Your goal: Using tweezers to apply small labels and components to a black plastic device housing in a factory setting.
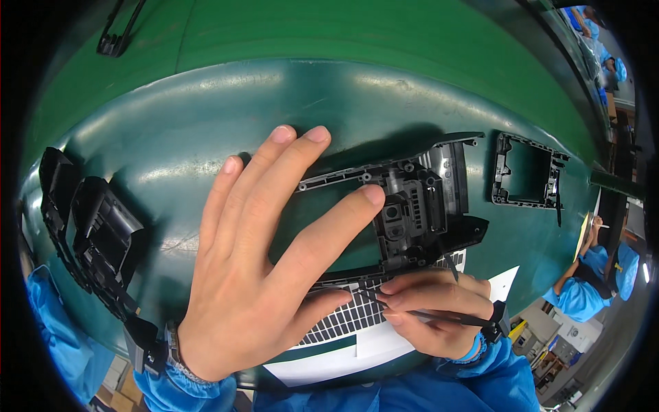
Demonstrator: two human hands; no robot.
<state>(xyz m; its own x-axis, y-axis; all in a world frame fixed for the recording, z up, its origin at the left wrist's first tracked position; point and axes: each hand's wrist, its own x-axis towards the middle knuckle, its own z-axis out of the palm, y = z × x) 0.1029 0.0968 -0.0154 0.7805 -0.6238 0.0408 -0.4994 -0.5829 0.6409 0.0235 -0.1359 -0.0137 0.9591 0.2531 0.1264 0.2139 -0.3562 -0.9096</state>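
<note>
A black plastic frame-like housing [434, 206] lies on the green work surface in front of me. My left hand [250, 268] is spread over its left side, the index fingertip resting against its inner part and the thumb near its lower edge. In my right hand [439, 309] is a pair of black tweezers [456, 318], their tips pointing left over a sheet of small black stickers [338, 324]. That sheet lies partly under the housing's near edge. Whether the tweezers hold a sticker is too small to tell.
Black plastic parts [106, 226] stand at the left. A smaller rectangular black frame [500, 172] lies at the right. White paper [374, 343] is near my body. Beyond the surface runs a green belt [274, 31] with a black part [113, 44]. People in blue [583, 292] sit nearby.
</note>
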